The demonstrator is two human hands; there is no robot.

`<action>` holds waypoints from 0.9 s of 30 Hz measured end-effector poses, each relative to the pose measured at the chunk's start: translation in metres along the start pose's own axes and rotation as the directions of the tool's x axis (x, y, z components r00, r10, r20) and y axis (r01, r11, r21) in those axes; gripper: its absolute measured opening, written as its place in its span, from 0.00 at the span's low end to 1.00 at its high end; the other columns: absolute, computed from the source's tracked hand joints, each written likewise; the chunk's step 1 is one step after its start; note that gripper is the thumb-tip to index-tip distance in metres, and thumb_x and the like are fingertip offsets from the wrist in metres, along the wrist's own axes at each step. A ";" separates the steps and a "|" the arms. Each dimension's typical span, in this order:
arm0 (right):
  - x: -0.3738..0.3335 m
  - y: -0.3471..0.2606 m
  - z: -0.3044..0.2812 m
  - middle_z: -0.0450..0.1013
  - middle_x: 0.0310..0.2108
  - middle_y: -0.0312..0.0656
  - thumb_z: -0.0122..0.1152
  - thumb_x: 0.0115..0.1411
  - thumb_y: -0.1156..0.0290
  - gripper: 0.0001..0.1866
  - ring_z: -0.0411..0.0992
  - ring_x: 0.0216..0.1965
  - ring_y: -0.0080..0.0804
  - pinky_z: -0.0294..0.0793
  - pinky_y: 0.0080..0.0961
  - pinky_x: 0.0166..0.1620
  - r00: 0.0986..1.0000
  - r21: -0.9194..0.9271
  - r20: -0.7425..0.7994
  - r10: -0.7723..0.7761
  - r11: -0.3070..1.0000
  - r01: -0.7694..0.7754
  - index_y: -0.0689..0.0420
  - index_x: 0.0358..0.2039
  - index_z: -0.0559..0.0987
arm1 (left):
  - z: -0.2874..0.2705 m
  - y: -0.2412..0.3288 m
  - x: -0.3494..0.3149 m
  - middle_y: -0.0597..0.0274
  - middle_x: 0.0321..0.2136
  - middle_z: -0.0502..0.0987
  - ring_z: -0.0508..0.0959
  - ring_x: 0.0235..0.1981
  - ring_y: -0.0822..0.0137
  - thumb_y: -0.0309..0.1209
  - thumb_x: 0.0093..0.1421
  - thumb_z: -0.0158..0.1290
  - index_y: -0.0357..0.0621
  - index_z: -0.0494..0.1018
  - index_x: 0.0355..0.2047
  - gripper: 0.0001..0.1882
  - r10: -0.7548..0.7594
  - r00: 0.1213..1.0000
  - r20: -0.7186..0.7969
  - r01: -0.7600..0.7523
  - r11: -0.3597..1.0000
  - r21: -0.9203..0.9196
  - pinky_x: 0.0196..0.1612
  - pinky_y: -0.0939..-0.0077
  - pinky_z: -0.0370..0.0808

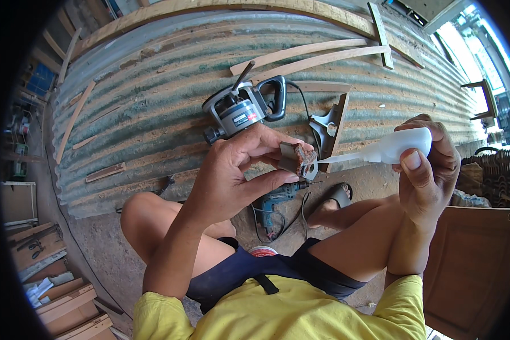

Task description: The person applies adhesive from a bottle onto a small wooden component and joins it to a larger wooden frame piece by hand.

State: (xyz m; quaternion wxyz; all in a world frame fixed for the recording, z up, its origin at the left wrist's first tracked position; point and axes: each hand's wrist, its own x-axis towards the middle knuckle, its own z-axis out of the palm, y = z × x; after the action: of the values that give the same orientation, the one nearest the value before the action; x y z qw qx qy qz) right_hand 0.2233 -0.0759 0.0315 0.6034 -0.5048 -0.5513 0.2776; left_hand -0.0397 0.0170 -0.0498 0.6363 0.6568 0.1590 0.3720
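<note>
Your left fingers point(271, 183) clamped the grey piece point(289, 154), your right fingers point(419, 170) the white bottle point(403, 141); too hard a squeeze risked a spill.

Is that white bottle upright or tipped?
Tipped: the bottle lies sideways in the right hand, its thin nozzle pointing toward the left hand.
</note>
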 end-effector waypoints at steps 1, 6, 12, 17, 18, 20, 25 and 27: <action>0.000 0.000 0.000 0.76 0.40 0.45 0.75 0.57 0.63 0.23 0.73 0.33 0.23 0.72 0.16 0.30 1.000 0.003 0.000 0.004 1.000 -0.004 0.67 0.45 0.80 | 0.000 0.000 -0.001 0.39 0.54 0.80 0.81 0.58 0.57 0.11 0.61 0.60 0.38 0.70 0.44 0.16 -0.025 1.000 -0.001 0.025 1.000 -0.003 0.56 0.66 0.82; 0.001 -0.002 -0.006 0.79 0.40 0.44 0.74 0.58 0.69 0.19 0.75 0.39 0.25 0.73 0.21 0.44 0.999 0.065 0.033 0.020 0.998 -0.022 0.67 0.45 0.81 | 0.000 0.002 0.000 0.38 0.55 0.79 0.80 0.58 0.57 0.12 0.61 0.60 0.37 0.71 0.45 0.15 -0.047 0.999 0.006 0.047 0.999 -0.003 0.55 0.67 0.82; 0.003 -0.002 -0.007 0.80 0.39 0.43 0.73 0.58 0.71 0.17 0.74 0.36 0.23 0.73 0.19 0.41 1.000 0.061 0.021 0.021 0.998 -0.022 0.67 0.44 0.81 | -0.001 0.003 0.000 0.39 0.56 0.79 0.78 0.61 0.55 0.12 0.62 0.59 0.33 0.72 0.54 0.20 -0.015 1.000 0.017 0.015 0.999 -0.048 0.59 0.67 0.80; 0.003 -0.003 -0.006 0.80 0.38 0.43 0.72 0.59 0.73 0.15 0.73 0.31 0.21 0.72 0.18 0.36 0.999 0.088 0.003 0.038 0.995 -0.038 0.67 0.44 0.81 | -0.002 -0.001 -0.001 0.39 0.57 0.78 0.77 0.62 0.54 0.11 0.61 0.58 0.34 0.72 0.54 0.21 -0.006 1.000 0.017 0.008 0.997 -0.075 0.63 0.64 0.77; 0.003 -0.002 -0.005 0.80 0.38 0.43 0.72 0.60 0.74 0.15 0.73 0.31 0.20 0.71 0.18 0.36 0.999 0.091 0.001 0.038 0.995 -0.038 0.67 0.44 0.81 | -0.002 -0.001 -0.001 0.39 0.57 0.78 0.77 0.63 0.54 0.11 0.61 0.58 0.34 0.72 0.55 0.21 0.001 1.000 0.018 0.001 0.997 -0.079 0.63 0.63 0.77; 0.003 -0.002 -0.005 0.80 0.38 0.43 0.72 0.60 0.74 0.14 0.73 0.31 0.20 0.72 0.18 0.35 0.999 0.086 -0.008 0.041 0.995 -0.040 0.67 0.44 0.81 | -0.001 -0.001 0.000 0.38 0.58 0.77 0.76 0.63 0.54 0.10 0.61 0.57 0.34 0.71 0.55 0.22 0.013 1.000 0.026 -0.011 0.997 -0.076 0.64 0.63 0.76; 0.003 -0.002 -0.005 0.80 0.39 0.44 0.72 0.60 0.74 0.15 0.73 0.30 0.20 0.72 0.18 0.35 0.999 0.104 -0.014 0.031 0.994 -0.029 0.67 0.44 0.81 | -0.002 -0.002 0.001 0.38 0.59 0.76 0.76 0.64 0.53 0.09 0.61 0.56 0.34 0.71 0.55 0.22 0.030 0.999 0.033 -0.027 0.997 -0.078 0.66 0.62 0.75; 0.003 0.000 -0.004 0.80 0.39 0.44 0.73 0.60 0.74 0.15 0.73 0.30 0.20 0.72 0.18 0.35 0.999 0.115 -0.011 0.036 0.993 -0.034 0.67 0.45 0.81 | -0.002 -0.003 0.001 0.38 0.59 0.76 0.75 0.64 0.53 0.09 0.61 0.56 0.34 0.71 0.55 0.22 0.033 0.999 0.029 -0.031 0.996 -0.088 0.66 0.61 0.75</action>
State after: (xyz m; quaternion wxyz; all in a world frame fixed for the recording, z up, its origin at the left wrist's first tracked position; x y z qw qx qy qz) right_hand 0.2281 -0.0750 0.0335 0.6301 -0.4808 -0.5215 0.3160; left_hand -0.0396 0.0192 -0.0523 0.6609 0.6363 0.1223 0.3787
